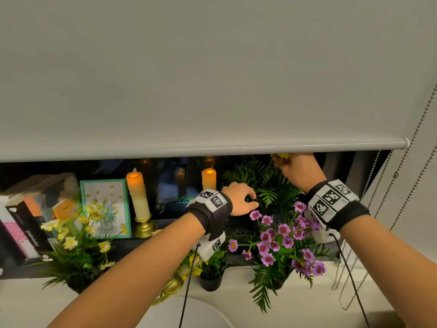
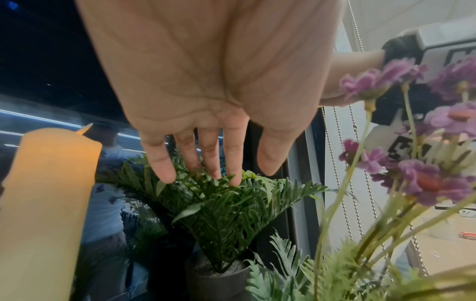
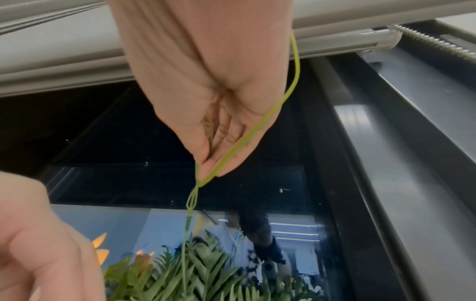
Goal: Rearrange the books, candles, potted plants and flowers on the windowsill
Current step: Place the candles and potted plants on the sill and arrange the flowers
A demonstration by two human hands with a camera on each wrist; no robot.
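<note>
My left hand (image 1: 254, 198) is open over the dark green fern (image 1: 267, 185) in its grey pot at the back right of the windowsill. In the left wrist view its straight fingers (image 2: 211, 163) touch the fern's top fronds (image 2: 231, 207). Higher up, just under the blind's bottom rail, my right hand (image 1: 281, 162) pinches thin green stems (image 3: 192, 201) of a yellow flower (image 1: 282, 155). The stems hang down from my right hand (image 3: 211, 169) into the fern (image 3: 193, 281). The pot is hidden in the head view.
Purple flowers (image 1: 283, 237) stand in front of the fern. Two lit candles (image 1: 139, 195) (image 1: 208, 178), a flower picture (image 1: 106, 209), books (image 1: 23, 221) and yellow-white flowers (image 1: 78, 245) fill the left. A small black pot (image 1: 210, 280) sits in front. The roller blind (image 1: 212, 91) hangs low, with a bead chain (image 1: 402, 197) to the right.
</note>
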